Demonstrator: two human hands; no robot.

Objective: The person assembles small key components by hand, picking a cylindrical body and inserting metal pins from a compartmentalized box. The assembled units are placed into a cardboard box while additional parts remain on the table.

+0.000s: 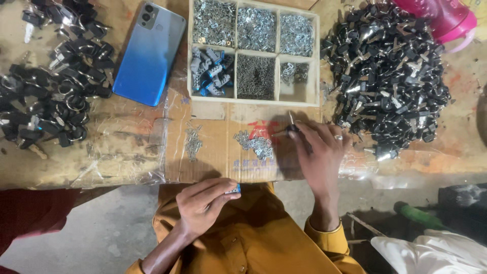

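My left hand [205, 203] is low, near my lap, its fingers closed on a small grey and blue part [234, 189]. My right hand [318, 149] rests on the cardboard-covered table, pinching a thin black-handled metal tool [291, 125] by its fingertips. Just left of that hand lies a small heap of shiny metal bits [256, 143]. Another small heap of metal bits [193, 141] lies further left.
A wooden tray [317, 61] with several compartments holds metal bits, chains and grey-blue parts. A blue phone [149, 53] lies left of it. Piles of black keys [388, 76] sit right, with ringed black keys [56, 86] at the left. A pink cup [444, 18] stands top right.
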